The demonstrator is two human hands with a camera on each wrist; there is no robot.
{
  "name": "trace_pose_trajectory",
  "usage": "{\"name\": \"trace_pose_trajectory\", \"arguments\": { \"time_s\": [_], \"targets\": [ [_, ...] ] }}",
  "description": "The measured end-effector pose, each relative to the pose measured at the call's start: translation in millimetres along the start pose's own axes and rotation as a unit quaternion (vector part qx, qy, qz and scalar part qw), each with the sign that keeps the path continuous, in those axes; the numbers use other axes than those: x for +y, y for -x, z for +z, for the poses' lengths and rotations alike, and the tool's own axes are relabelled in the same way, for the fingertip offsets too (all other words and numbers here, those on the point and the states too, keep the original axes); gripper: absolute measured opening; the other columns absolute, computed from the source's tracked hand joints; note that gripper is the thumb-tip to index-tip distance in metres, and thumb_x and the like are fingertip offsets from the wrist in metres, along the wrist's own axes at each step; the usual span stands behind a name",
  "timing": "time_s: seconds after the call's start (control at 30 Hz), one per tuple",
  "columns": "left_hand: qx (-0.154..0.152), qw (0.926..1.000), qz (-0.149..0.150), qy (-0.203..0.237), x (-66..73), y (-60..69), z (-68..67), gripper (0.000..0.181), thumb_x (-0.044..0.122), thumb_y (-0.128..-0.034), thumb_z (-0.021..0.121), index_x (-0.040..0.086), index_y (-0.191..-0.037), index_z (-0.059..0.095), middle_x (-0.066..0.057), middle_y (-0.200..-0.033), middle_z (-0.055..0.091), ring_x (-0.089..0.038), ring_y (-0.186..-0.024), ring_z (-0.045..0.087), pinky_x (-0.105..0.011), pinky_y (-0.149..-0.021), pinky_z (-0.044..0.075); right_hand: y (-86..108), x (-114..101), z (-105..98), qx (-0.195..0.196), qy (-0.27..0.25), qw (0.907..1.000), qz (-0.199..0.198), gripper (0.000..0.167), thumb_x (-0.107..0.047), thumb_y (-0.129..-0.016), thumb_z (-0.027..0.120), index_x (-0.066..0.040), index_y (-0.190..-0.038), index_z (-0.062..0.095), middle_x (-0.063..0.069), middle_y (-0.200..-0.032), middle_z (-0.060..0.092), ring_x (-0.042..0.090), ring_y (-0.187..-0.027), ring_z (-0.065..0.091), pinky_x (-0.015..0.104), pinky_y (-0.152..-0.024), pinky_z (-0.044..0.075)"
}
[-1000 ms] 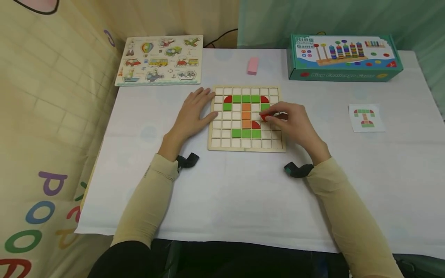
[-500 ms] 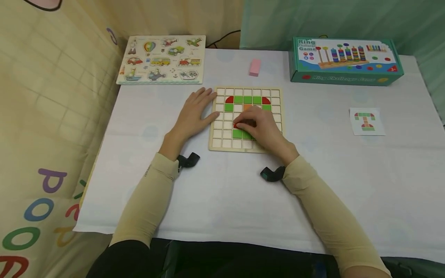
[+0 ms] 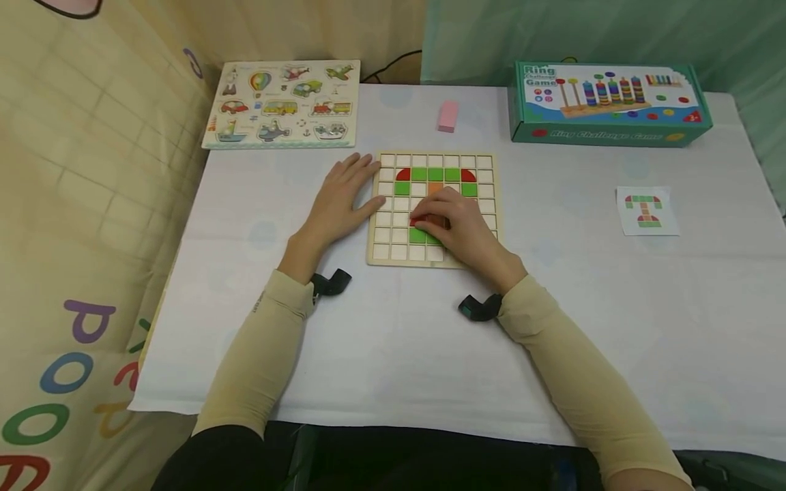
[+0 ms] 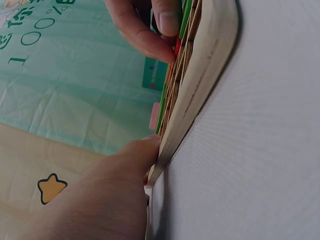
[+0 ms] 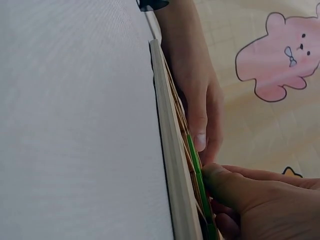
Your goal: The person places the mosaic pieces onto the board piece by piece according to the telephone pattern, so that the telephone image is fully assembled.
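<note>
My right hand (image 3: 460,226) is over the lower middle of a wooden grid board (image 3: 393,264), pinching a red quarter-round tile (image 3: 418,223) between thumb and fingers at a cell above the green tiles (image 3: 417,236). The left wrist view catches that red tile (image 4: 177,46) under the fingertips. Along the board's left edge rests my left hand (image 3: 334,204), fingers extended and thumb touching the rim. Across the top of the grid run more green tiles (image 3: 435,174), with a red quarter-round (image 3: 403,175) at each end. My right hand hides much of the orange column (image 3: 435,187).
A picture card (image 3: 647,211) with a tile pattern lies to the right. Behind the board stands a pink block (image 3: 447,116). A vehicle puzzle board (image 3: 280,104) sits at back left, and a green Ring Challenge Game box (image 3: 610,103) at back right.
My right hand has moved left and slightly down across the board with the red tile, to the cell above the green row. For the last half second it has hardly moved. My left hand stays put.
</note>
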State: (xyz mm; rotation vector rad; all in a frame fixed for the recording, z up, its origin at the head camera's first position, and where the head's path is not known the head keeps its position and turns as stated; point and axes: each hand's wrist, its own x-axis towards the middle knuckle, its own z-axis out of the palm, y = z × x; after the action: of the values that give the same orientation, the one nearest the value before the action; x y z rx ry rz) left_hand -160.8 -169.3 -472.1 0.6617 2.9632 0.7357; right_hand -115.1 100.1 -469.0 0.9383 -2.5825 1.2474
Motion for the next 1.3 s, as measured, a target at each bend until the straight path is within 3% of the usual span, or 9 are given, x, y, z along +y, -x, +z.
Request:
{"name": "trace_pose_trajectory", "arguments": {
  "time_s": [0.17, 0.33, 0.47, 0.77, 0.93, 1.1, 1.2, 1.3],
  "targets": [
    [0.001, 1.0, 0.001, 0.0, -0.4, -0.7, 0.3, 0.07, 0.049, -0.1046, 0.06, 0.016, -0.164, 0.04, -0.005, -0.173, 0.031, -0.024, -0.164, 0.016, -0.038, -0.136, 0.002, 0.9, 2, -1, 0.024, 0.006, 0.9997, -0.009, 0.013, -0.01, -0.094, 0.081, -0.008, -0.107, 0.082, 0.006, -0.109, 0.074, 0.022, -0.1, 0.062, 0.032, -0.081, 0.052],
    [0.003, 1.0, 0.003, 0.002, -0.7, -1.3, 0.4, 0.07, 0.047, -0.1042, 0.061, 0.015, -0.163, 0.041, -0.005, -0.173, 0.032, -0.024, -0.164, 0.016, -0.039, -0.136, 0.003, 2.0, 9, -9, 0.08, 0.041, 0.9952, 0.038, 0.019, 0.002, -0.094, 0.069, -0.003, -0.109, 0.079, 0.012, -0.107, 0.073, 0.027, -0.098, 0.063, 0.038, -0.081, 0.053],
    [0.004, 1.0, 0.005, 0.004, -1.5, -1.5, 0.1, 0.069, 0.046, -0.1042, 0.061, 0.015, -0.163, 0.041, -0.006, -0.173, 0.033, -0.025, -0.164, 0.017, -0.04, -0.136, 0.003, 2.5, 15, -13, 0.085, 0.048, 0.9932, 0.064, 0.03, 0.006, -0.089, 0.062, -0.001, -0.114, 0.077, 0.014, -0.108, 0.072, 0.028, -0.093, 0.061, 0.038, -0.08, 0.05],
    [0.007, 0.9999, 0.008, 0.004, -1.6, -0.5, 0.8, 0.069, 0.045, -0.1044, 0.061, 0.015, -0.163, 0.041, -0.007, -0.172, 0.033, -0.026, -0.164, 0.017, -0.041, -0.136, 0.004, 3.9, 18, -13, 0.076, 0.047, 0.9947, 0.052, 0.026, -0.003, -0.091, 0.07, -0.002, -0.117, 0.075, 0.013, -0.112, 0.07, 0.025, -0.092, 0.059, 0.036, -0.079, 0.05],
    [0.008, 0.9999, 0.01, 0.003, -0.7, -1.0, 1.2, 0.069, 0.046, -0.1044, 0.061, 0.015, -0.163, 0.041, -0.007, -0.172, 0.033, -0.026, -0.164, 0.018, -0.041, -0.136, 0.004, 4.8, 18, -14, 0.094, 0.058, 0.9928, 0.046, 0.019, -0.006, -0.093, 0.074, -0.001, -0.111, 0.076, 0.013, -0.107, 0.074, 0.027, -0.098, 0.063, 0.042, -0.082, 0.052],
    [0.009, 0.9999, 0.011, 0.005, -0.9, -0.8, 1.5, 0.069, 0.044, -0.1043, 0.062, 0.014, -0.163, 0.042, -0.007, -0.172, 0.034, -0.026, -0.164, 0.018, -0.041, -0.136, 0.004, 4.9, 19, -14, 0.114, 0.059, 0.9912, 0.032, 0.011, -0.007, -0.094, 0.074, -0.002, -0.103, 0.078, 0.011, -0.099, 0.076, 0.027, -0.095, 0.065, 0.042, -0.081, 0.054],
    [0.009, 0.9999, 0.01, 0.005, -1.1, -0.2, 1.2, 0.068, 0.044, -0.1043, 0.062, 0.014, -0.162, 0.042, -0.007, -0.172, 0.034, -0.026, -0.164, 0.018, -0.041, -0.136, 0.004, 4.0, 22, -16, 0.139, 0.066, 0.9866, 0.054, 0.019, -0.01, -0.096, 0.073, 0.0, -0.111, 0.076, 0.015, -0.11, 0.075, 0.03, -0.104, 0.064, 0.044, -0.088, 0.054],
    [0.009, 0.9999, 0.01, 0.004, -0.5, -0.3, 0.5, 0.068, 0.044, -0.1044, 0.062, 0.014, -0.162, 0.042, -0.007, -0.172, 0.034, -0.026, -0.164, 0.018, -0.041, -0.136, 0.005, 3.5, 26, -21, 0.146, 0.083, 0.9794, 0.112, 0.039, -0.021, -0.098, 0.073, 0.001, -0.131, 0.068, 0.018, -0.128, 0.07, 0.033, -0.122, 0.056, 0.048, -0.104, 0.05]
  ]
}}
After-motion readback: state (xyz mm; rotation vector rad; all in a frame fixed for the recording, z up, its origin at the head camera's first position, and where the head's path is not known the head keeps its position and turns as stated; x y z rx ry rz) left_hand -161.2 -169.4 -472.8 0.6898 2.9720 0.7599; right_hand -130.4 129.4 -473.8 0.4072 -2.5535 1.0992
